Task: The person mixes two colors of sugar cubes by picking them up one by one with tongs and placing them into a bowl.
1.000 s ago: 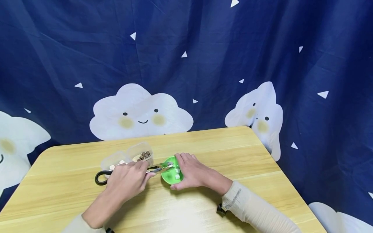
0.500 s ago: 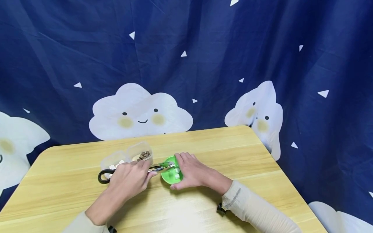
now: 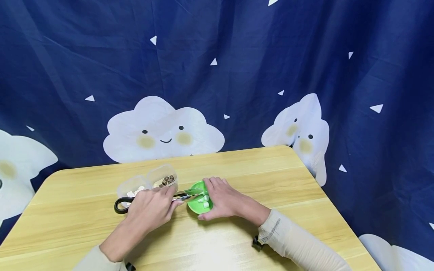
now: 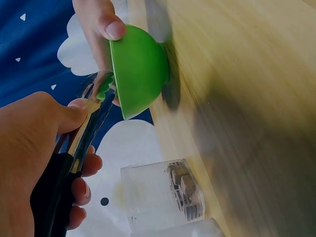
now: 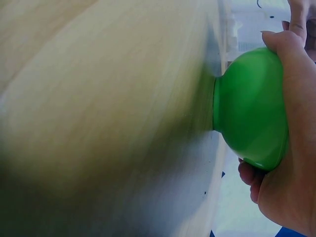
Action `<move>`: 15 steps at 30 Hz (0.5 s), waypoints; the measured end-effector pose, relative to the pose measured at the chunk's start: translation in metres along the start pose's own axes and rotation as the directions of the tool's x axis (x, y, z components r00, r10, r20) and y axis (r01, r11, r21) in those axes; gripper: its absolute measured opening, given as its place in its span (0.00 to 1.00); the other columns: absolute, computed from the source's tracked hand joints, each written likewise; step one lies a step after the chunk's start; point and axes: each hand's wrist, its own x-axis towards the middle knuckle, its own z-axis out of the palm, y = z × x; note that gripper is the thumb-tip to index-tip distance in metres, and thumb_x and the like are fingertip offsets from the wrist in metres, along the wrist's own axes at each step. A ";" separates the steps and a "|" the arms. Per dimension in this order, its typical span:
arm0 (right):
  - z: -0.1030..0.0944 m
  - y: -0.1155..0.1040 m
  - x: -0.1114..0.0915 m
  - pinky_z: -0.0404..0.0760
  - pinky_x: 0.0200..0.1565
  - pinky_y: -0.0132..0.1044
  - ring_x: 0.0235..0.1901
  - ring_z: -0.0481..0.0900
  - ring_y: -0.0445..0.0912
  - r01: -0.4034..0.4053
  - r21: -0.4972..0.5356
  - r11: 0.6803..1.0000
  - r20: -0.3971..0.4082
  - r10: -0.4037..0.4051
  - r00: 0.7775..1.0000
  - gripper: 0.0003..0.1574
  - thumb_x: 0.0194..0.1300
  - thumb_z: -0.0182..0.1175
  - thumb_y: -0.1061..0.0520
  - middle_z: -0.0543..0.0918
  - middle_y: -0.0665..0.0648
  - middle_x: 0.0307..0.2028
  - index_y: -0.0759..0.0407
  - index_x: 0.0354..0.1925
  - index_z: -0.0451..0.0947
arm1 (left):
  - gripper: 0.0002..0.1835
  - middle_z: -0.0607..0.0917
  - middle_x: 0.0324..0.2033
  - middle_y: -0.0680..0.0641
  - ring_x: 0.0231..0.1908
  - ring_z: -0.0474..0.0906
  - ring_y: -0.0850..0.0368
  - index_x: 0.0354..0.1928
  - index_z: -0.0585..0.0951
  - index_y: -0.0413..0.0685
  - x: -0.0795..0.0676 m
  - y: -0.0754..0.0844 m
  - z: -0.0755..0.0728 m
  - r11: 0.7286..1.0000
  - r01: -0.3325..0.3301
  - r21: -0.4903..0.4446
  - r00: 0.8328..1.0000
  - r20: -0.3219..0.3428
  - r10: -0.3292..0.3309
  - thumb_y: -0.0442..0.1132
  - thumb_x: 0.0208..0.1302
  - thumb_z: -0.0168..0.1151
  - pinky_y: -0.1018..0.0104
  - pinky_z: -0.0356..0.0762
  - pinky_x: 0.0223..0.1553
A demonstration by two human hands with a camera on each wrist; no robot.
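My left hand (image 3: 149, 205) grips a pair of metal tongs (image 3: 184, 196) with black handles, whose looped end sticks out behind the hand. The scalloped tips reach over the rim of a green bowl (image 3: 196, 207). With thumb and fingers spread round its sides, my right hand (image 3: 225, 199) holds that bowl; in the right wrist view the bowl (image 5: 252, 108) has its foot close to the tabletop. Small white cubes (image 3: 206, 205) lie inside it, near the tongs' tips. The left wrist view sees the bowl (image 4: 143, 69) from outside, so its contents are hidden there.
Left of the bowl stand two clear plastic tubs, one (image 3: 126, 185) with white cubes, the other (image 3: 154, 175) with brown cubes (image 3: 167, 180). The left hand partly covers both. The wooden table (image 3: 251, 177) ends at a blue curtain (image 3: 244, 75) with cloud prints.
A white cube at the tongs' tips has come away and now lies in the bowl with the others. The tongs shifted slightly; the right hand and the bowl stayed in place.
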 end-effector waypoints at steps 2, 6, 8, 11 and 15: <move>0.000 0.000 0.000 0.72 0.55 0.36 0.52 0.69 0.44 0.003 -0.003 1.000 -0.002 -0.003 1.000 0.73 0.50 0.57 0.12 0.73 0.56 0.56 0.60 0.75 0.55 | 0.23 0.71 0.16 0.55 0.12 0.60 0.61 0.38 0.79 0.47 0.000 -0.001 0.000 1.000 -0.005 0.001 1.000 -0.012 0.006 0.61 0.64 0.65 0.66 0.55 0.11; 0.001 0.000 0.001 0.71 0.54 0.36 0.52 0.69 0.43 0.001 -0.004 1.000 -0.001 -0.001 1.000 0.73 0.49 0.57 0.12 0.73 0.55 0.56 0.59 0.75 0.55 | 0.23 0.73 0.15 0.54 0.12 0.64 0.59 0.39 0.82 0.46 -0.001 -0.004 0.000 1.000 -0.014 0.010 0.999 -0.038 0.014 0.61 0.64 0.63 0.66 0.55 0.11; 0.000 -0.001 0.001 0.71 0.54 0.36 0.52 0.69 0.44 -0.003 0.003 1.000 0.000 0.003 1.000 0.74 0.49 0.57 0.12 0.73 0.55 0.56 0.59 0.75 0.55 | 0.23 0.73 0.15 0.54 0.11 0.65 0.58 0.38 0.82 0.46 -0.002 -0.005 0.000 1.000 -0.014 0.012 0.999 -0.044 0.014 0.61 0.64 0.64 0.65 0.54 0.11; 0.000 -0.001 0.000 0.71 0.54 0.37 0.52 0.68 0.44 -0.009 0.014 1.000 -0.002 0.009 1.000 0.74 0.48 0.58 0.13 0.73 0.56 0.56 0.59 0.75 0.55 | 0.22 0.74 0.14 0.54 0.12 0.67 0.57 0.37 0.82 0.47 -0.002 -0.007 0.000 1.000 -0.012 0.008 0.999 -0.047 0.012 0.60 0.63 0.66 0.65 0.54 0.11; 0.000 -0.002 0.000 0.72 0.55 0.38 0.52 0.68 0.44 -0.012 0.018 1.000 -0.006 0.012 1.000 0.74 0.48 0.59 0.13 0.73 0.55 0.55 0.59 0.75 0.55 | 0.21 0.74 0.14 0.54 0.12 0.67 0.57 0.35 0.82 0.47 -0.001 -0.009 -0.002 1.000 -0.006 0.004 0.999 -0.035 0.006 0.59 0.62 0.68 0.65 0.55 0.11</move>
